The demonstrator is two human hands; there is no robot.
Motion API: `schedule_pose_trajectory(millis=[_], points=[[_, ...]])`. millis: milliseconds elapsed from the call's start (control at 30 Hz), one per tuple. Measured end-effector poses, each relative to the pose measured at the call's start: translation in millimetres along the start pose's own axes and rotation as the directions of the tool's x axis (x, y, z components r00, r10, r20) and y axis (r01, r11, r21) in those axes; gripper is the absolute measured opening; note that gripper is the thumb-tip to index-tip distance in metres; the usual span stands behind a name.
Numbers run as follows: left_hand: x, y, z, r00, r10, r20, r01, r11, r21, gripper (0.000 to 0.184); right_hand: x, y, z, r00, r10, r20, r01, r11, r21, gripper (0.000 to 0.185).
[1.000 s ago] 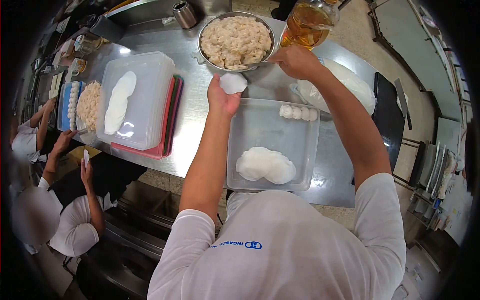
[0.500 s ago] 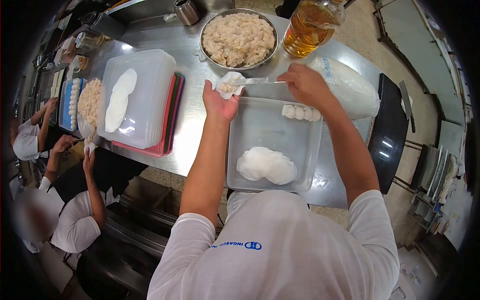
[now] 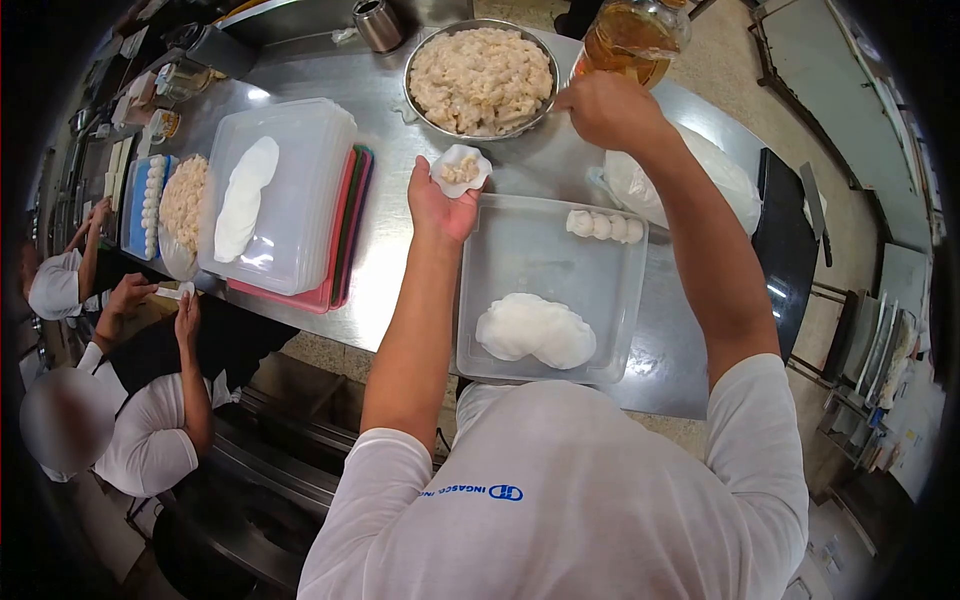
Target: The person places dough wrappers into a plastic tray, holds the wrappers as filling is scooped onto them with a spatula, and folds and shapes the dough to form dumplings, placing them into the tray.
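My left hand (image 3: 442,205) cradles a round white dumpling wrapper (image 3: 480,172) with a dab of pale filling (image 3: 459,170) at its middle. Beside the right rim of a metal bowl (image 3: 408,90) is my right hand (image 3: 612,112), its fingers closed in a pinch. The flat metal spatula it gripped earlier is hardly visible now. Pale minced filling (image 3: 480,80) heaps up in that bowl. Below my hands, a clear plastic tray (image 3: 550,262) holds a row of several formed dumplings (image 3: 604,226) and a white stack of wrappers (image 3: 535,331).
A large bottle of amber oil (image 3: 625,45) and a filled plastic bag (image 3: 690,185) stand right. Lidded containers (image 3: 300,200) with wrappers on top sit left, near a metal cup (image 3: 378,25). Two co-workers (image 3: 150,430) work at far left; a knife (image 3: 815,210) lies at far right.
My right hand has moved up and away from the wrapper to the bowl's right side, taking the spatula off the filling. My left hand stays nearly still, wrapper lying more open.
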State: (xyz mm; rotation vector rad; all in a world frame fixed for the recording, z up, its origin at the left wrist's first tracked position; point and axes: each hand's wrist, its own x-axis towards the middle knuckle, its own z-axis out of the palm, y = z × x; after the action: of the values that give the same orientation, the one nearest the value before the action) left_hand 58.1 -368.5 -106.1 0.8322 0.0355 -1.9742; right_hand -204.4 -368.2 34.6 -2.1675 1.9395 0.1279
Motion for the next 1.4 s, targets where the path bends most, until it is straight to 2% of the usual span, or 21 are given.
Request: schedule_pose_trajectory(millis=[67,167,267,367,467,567,667,700,800,900,1000,1100,1167,1267,1367,1400], points=[[4.6,-1.3,-0.4,1.0,-0.015,0.008,0.015,1.0,-0.02,0.065,0.1,2.7,4.1,0.989,-0.043,-0.143,0.043,0.999,0.0,0.037],[7.5,-6.1,6.3,1.0,0.014,-0.022,-0.013,1.0,0.006,0.064,13.5,15.8,37.1,0.984,-0.148,-0.1,0.15,0.989,0.013,0.034],[12.8,-9.1,5.7,1.0,0.014,-0.017,-0.014,1.0,0.004,0.064,9.3,24.4,32.6,0.972,-0.194,-0.13,0.22,0.949,0.225,0.032],[10.3,-7.9,8.3,1.0,0.0,0.008,-0.001,0.999,0.042,0.066,0.8,42.0,36.8,0.965,-0.199,-0.169,0.243,0.922,0.303,0.033],[0.2,-4.2,11.9,0.993,-0.086,0.075,0.083,0.995,0.054,0.071,-21.6,40.9,46.4,0.943,-0.234,-0.236,0.317,0.849,0.423,0.029],[-6.9,-2.7,10.9,0.975,-0.174,0.14,0.171,0.985,0.035,0.077,-47.1,27.2,61.6,0.928,-0.229,-0.295,0.339,0.848,0.407,0.025],[-17.6,-2.4,14.9,0.969,-0.213,0.124,0.199,0.973,0.117,0.08,-68.2,17.9,67.3,0.962,-0.172,-0.211,0.249,0.871,0.424,0.023],[-21.2,-3.3,13.4,0.967,-0.21,0.142,0.193,0.973,0.126,0.08,-71.8,17.9,62.7,0.965,-0.173,-0.198,0.236,0.902,0.363,0.023],[-31.4,-4.7,13.9,0.966,-0.197,0.168,0.166,0.969,0.181,0.08,-87.3,10.4,34.9,0.959,-0.103,-0.263,0.169,0.955,0.242,0.023],[-41.0,-3.7,22.5,0.965,-0.2,0.169,0.151,0.952,0.266,0.08,-93.6,-3.1,28.0,0.95,-0.106,-0.294,0.221,0.894,0.391,0.023],[-45.5,-2.9,21.4,0.948,-0.23,0.22,0.168,0.949,0.267,0.084,-90.1,-4.0,34.2,0.951,-0.147,-0.272,0.217,0.944,0.248,0.022],[-52.7,3.0,15.9,0.953,-0.215,0.215,0.163,0.958,0.236,0.083,-104.0,-2.6,20.6,0.938,-0.086,-0.335,0.175,0.953,0.246,0.021],[-59.7,7.8,16.6,0.956,-0.216,0.198,0.167,0.957,0.237,0.083,-106.9,-7.1,24.9,0.93,-0.142,-0.339,0.249,0.923,0.295,0.022],[-64.4,11.5,8.7,0.932,-0.221,0.286,0.149,0.955,0.255,0.083,-107.7,-11.0,22.5,0.93,-0.144,-0.339,0.255,0.915,0.312,0.022],[-89.3,17.3,26.0,0.99,-0.033,0.14,0.005,0.98,0.2,0.08,-95.4,-7.9,8.1,0.921,-0.044,-0.388,0.165,0.944,0.284,0.021],[-94.2,20.5,23.8,0.984,-0.026,0.179,-0.005,0.985,0.173,0.08,-88.6,-4.0,3.0,0.911,0.004,-0.413,0.12,0.955,0.273,0.02]])
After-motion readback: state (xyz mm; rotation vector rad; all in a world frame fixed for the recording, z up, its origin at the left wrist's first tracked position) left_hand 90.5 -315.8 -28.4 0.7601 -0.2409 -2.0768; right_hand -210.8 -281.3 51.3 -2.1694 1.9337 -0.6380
